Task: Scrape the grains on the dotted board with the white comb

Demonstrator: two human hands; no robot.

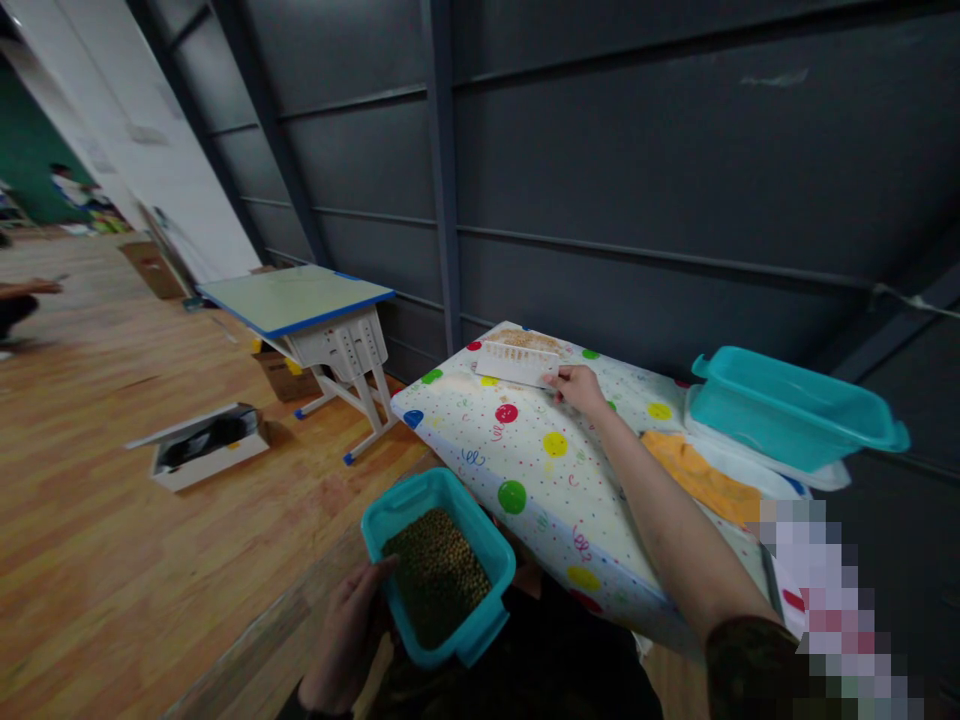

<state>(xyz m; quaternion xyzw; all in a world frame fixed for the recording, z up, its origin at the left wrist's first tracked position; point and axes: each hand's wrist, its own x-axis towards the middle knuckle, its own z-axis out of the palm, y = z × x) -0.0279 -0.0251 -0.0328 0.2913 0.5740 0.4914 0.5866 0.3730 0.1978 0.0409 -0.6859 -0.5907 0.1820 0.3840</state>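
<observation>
My left hand (346, 630) grips the near-left edge of a teal plastic tub (480, 625) filled with small greenish-brown beans, held low beside the table. My right hand (579, 387) reaches across the table and pinches the right end of a white rectangular tray (517, 363) that has brownish grains behind it. The table wears a white cloth with coloured dots (540, 470).
A larger teal tub (795, 412) sits on a white lid at the table's right, beside an orange cloth (701, 478). A blue-edged desk (296, 298) stands to the left, an open white box (206, 445) lies on the wooden floor. Dark panelled wall behind.
</observation>
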